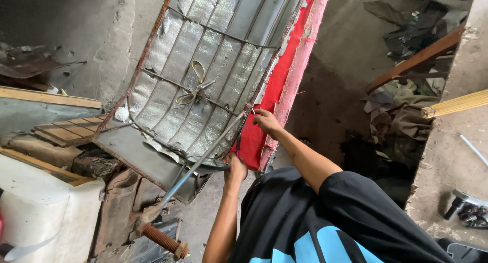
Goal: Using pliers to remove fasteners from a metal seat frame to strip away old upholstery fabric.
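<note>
Head view, workshop with concrete floor and rough wall.

Work piece: rusty wire seat frame backed with silver quilted foil padding, tilted, its upper end toward 12 o'clock and its lower corner toward 6 o'clock. A red fabric cover is wrapped along the frame's edge at 3 o'clock, with a frayed pink hem outside it. A pair of pale-handled scissors lies on the foil near the frame's middle, well apart from both hands.

Right hand: at the frame's 3 o'clock edge, fingertips pressed together, pinching the red fabric against the wire rim.

Left hand: at the lower corner, about 5 o'clock of the frame, closed around something small at the fabric edge; what it grips I cannot tell, the fingers are turned away from the camera.

A long grey metal rod runs from that corner down to 7 o'clock, ending in a rusty threaded fitting.

Judgement: the step in hand looks like fastening the red cover to the wire rim, working along the 3 o'clock edge. The next move calls for keeping the fabric taut with the right hand while the left secures it at the corner; slack would leave a wrinkle.

Surroundings: white foam block at 8 o'clock, yellow bamboo bundle at 3 o'clock.
</note>
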